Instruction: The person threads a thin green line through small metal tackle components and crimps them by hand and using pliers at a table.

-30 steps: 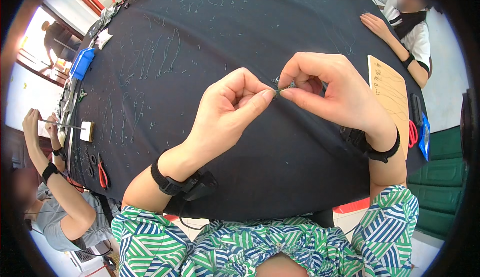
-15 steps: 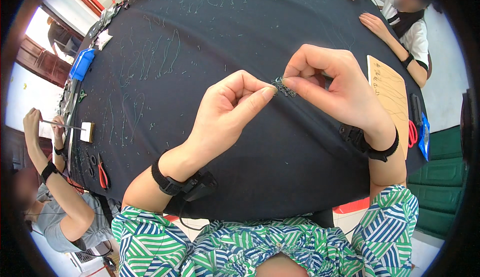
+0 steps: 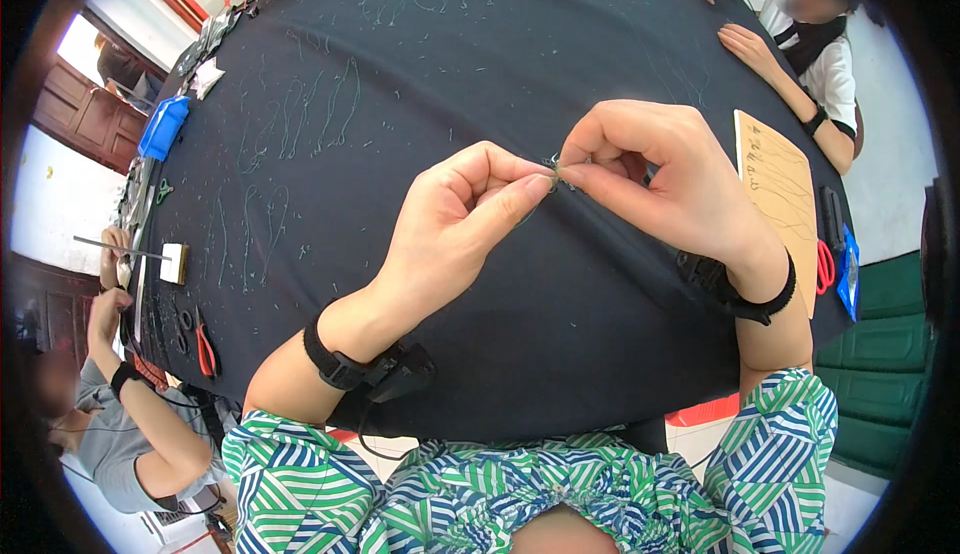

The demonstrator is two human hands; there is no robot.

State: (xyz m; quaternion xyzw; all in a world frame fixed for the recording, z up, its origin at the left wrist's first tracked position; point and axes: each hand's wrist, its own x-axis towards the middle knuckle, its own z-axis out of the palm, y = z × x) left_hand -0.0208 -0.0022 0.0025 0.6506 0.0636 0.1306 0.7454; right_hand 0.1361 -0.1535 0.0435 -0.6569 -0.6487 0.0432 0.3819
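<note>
Over the dark cloth my left hand [image 3: 450, 224] and my right hand [image 3: 670, 184] meet at the fingertips. Between them is a small bunch of fine, knotted dark-green thread [image 3: 565, 185], mostly covered by the fingers. My left thumb and index finger are pinched together at its left side. From the right, my other thumb and index finger pinch the same bunch. Its exact make is too small to read. Both wrists carry black straps with small devices.
Loose green threads [image 3: 345, 104] and clippings lie across the black tablecloth [image 3: 500, 354]. At right are a tan board [image 3: 778, 189] and red-handled scissors [image 3: 824, 266]; at left, red pliers [image 3: 205, 346] and a white block [image 3: 174, 263]. Co-workers sit at both sides.
My right hand has moved slightly left and down, closing the gap to my left fingertips and covering more of the thread. The left co-worker's near hand has dropped from the rod.
</note>
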